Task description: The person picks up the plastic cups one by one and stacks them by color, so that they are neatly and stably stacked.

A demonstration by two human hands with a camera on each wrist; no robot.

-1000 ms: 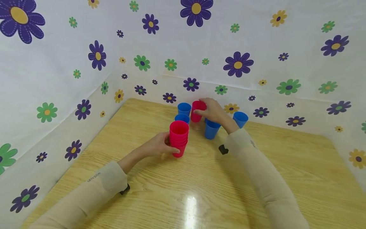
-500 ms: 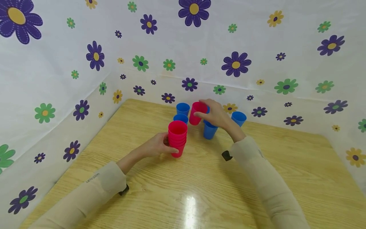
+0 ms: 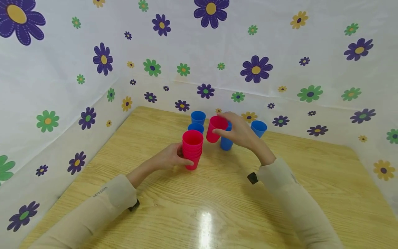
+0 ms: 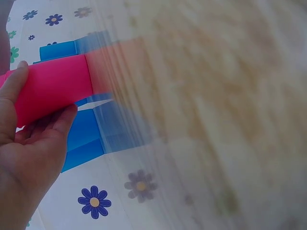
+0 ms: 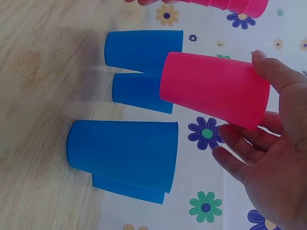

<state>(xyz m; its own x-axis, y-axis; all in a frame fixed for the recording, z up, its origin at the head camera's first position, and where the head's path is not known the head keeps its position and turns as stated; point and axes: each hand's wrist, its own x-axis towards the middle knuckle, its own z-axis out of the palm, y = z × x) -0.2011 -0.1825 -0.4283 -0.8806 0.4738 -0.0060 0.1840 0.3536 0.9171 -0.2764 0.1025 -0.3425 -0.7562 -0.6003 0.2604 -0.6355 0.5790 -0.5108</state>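
My left hand (image 3: 169,158) grips a stack of several nested red cups (image 3: 192,147) from the left, low on the stack; the left wrist view shows thumb and fingers round the red cup (image 4: 55,86). In my right hand (image 3: 238,130) a single red cup (image 3: 215,129) is held near its rim, slightly tilted, behind and right of the stack. The right wrist view shows this red cup (image 5: 213,88) between the thumb and fingers of the right hand (image 5: 283,143), off the table. Blue cups (image 5: 124,151) stand beside it.
Two blue cups (image 3: 198,117) stand behind the stack. Another blue cup (image 3: 226,143) is just under the right hand, partly hidden, and one more (image 3: 259,128) stands farther right. A flowered cloth (image 3: 224,45) rises behind the wooden table (image 3: 174,211).
My right hand has lifted the single red cup and drawn it slightly nearer, with the cup now tilted. The left hand and its stack have stayed almost still.
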